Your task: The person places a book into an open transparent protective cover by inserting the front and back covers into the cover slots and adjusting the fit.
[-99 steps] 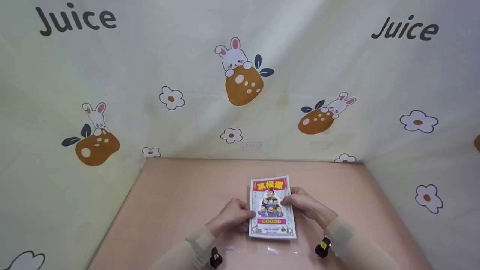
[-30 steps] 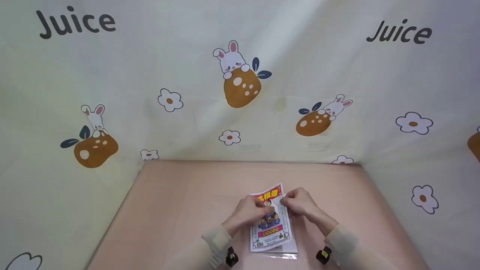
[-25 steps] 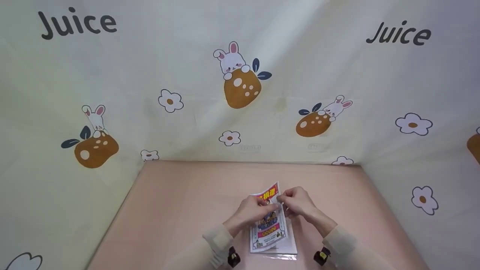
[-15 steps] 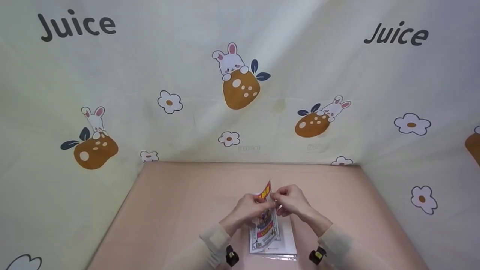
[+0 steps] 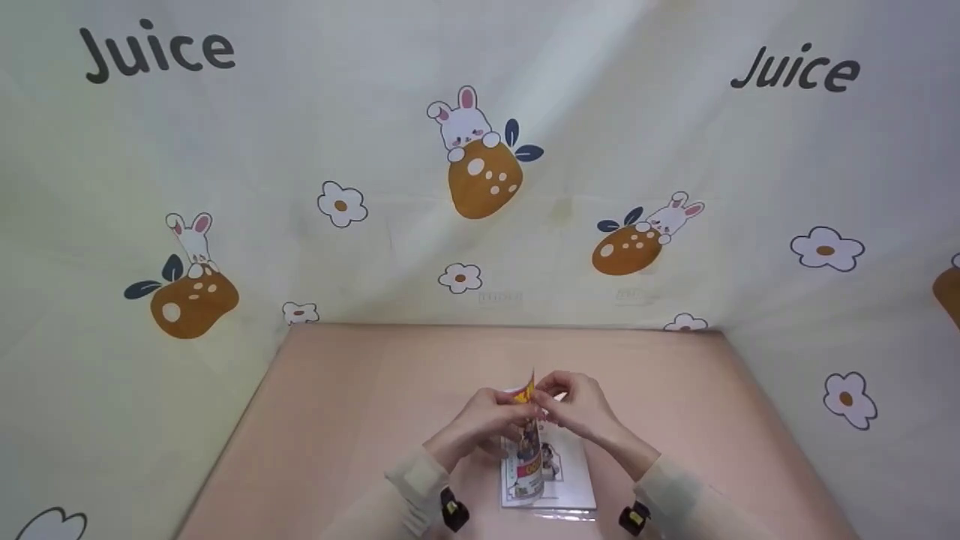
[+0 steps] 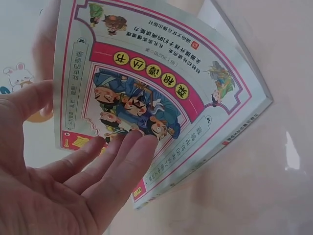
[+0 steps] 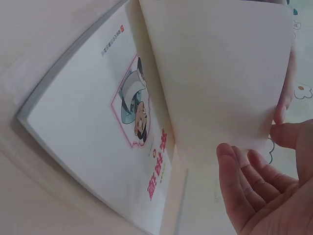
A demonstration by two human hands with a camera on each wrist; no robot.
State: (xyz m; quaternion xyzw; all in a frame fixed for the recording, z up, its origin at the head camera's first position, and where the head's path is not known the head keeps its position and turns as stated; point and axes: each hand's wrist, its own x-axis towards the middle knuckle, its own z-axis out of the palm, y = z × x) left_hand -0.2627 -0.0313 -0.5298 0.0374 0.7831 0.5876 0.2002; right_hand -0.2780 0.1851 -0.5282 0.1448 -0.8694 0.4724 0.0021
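A thin book (image 5: 574,487) with a cartoon cover stands opened in front of me. Its front cover (image 6: 142,107) bends up and leftward, baring a white title page (image 7: 93,107) with a small drawing and red characters. My right hand (image 5: 581,405) pinches the cover's upper free edge between thumb and index finger; its other fingers (image 7: 239,181) hang beside the cover's plain inner side. My left hand (image 5: 480,420) touches the printed side, fingers (image 6: 117,171) fairly straight across it, thumb at the edge near the right fingertips. Part of the cover is hidden behind the left hand.
Clear plastic (image 5: 566,515) sticks out below the book's lower edge. Around it lies the pinkish tabletop (image 5: 375,390). A pale cloth wall (image 5: 390,247) printed with rabbits and flowers surrounds the table. A black wrist device (image 5: 454,510) sits below each sleeve.
The book was first held closed, cover facing up, by both hands at its sides. Since then the right hand has carried the cover's right edge up and left, exposing the page underneath.
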